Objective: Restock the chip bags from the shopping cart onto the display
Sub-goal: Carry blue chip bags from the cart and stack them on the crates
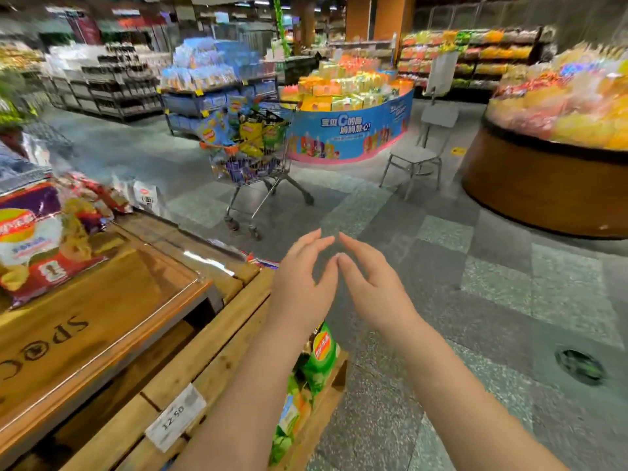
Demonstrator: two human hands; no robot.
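Both hands (334,283) empty; shopping cart (253,154) heaped with chip bags (249,130).

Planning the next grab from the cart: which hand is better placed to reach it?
Left, marginally. Both hands are empty and raised together, the left hand on the side of the shopping cart, which stands ahead and left; the right hand would reach across. The cart is beyond either's reach.

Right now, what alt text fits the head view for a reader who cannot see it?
Both empty hands, left hand and right hand, are raised with fingertips nearly meeting, facing a shopping cart heaped with chip bags across the aisle. A wooden display with chip bags stands at left.
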